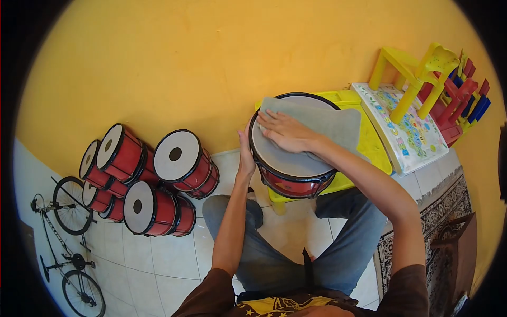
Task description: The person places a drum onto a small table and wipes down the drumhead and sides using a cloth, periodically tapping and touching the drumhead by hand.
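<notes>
A red drum (296,182) with a black rim and a pale grey head stands on a yellow plastic table (374,138). Over the right and far part of its head lies a grey-green cloth (338,124). My right hand (285,132) rests flat on the cloth's left part, fingers spread and pressing it to the drumhead. Against the drum's left side is my left hand (247,153), its palm on the rim and shell, fingers extended and partly hidden by the edge.
Several red drums (158,211) are stacked on the tiled floor at left, near a bicycle (68,253). At right are a printed white tabletop (406,127), a yellow chair (417,74), red plastic chairs (457,105) and a patterned rug (443,211). A yellow wall (211,63) stands behind.
</notes>
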Demonstrator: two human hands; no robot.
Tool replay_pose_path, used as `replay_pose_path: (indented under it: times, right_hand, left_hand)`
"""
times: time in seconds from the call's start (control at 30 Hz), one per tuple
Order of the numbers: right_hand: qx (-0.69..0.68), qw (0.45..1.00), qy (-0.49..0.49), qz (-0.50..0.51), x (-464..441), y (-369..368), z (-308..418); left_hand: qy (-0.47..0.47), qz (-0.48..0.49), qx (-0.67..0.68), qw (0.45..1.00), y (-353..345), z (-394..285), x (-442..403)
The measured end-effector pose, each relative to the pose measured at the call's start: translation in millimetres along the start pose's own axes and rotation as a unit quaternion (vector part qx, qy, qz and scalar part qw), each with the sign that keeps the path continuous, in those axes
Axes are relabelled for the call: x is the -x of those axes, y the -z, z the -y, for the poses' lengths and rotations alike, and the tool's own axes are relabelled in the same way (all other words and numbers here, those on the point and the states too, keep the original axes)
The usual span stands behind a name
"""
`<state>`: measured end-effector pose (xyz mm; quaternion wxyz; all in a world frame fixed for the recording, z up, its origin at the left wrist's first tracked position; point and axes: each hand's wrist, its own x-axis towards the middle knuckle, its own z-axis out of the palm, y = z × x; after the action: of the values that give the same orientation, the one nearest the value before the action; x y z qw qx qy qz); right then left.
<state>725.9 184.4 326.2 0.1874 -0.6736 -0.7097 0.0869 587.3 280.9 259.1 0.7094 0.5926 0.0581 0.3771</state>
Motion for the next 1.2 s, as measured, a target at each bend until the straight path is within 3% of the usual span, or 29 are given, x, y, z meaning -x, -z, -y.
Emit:
replay_pose_path:
  times: [0.17,0.27,0.47,0.67,0.97,1.2]
  right_hand:
    - [-0.015,0.997,0.08,0.016,36.2,-8.0,39.8]
    - [-0.082,0.99,0.09,0.073,54.9,5.2,44.5]
    - [-0.075,0.972,0.073,0.212,91.6,46.2,45.9]
    - [-0.11,0.981,-0.006,0.161,101.9,43.6,40.8]
    - [0.038,0.996,0.011,0.074,29.3,19.1,-8.6]
    - [0.109,0.984,-0.136,-0.024,19.5,25.3,-64.0]
  left_hand:
    - [0.001,-0.003,-0.056,0.998,3.3,-2.1,-3.1]
    - [0.014,-0.002,-0.044,0.999,8.5,1.6,-5.3]
    - [-0.004,0.0,-0.05,0.999,4.7,-1.7,-8.3]
    - [0.007,-0.006,-0.015,1.0,0.4,-2.7,-5.6]
    - [0.016,-0.001,-0.028,0.999,0.5,-10.9,-5.1]
    - [0.004,0.024,-0.095,0.995,5.5,-14.8,-6.1]
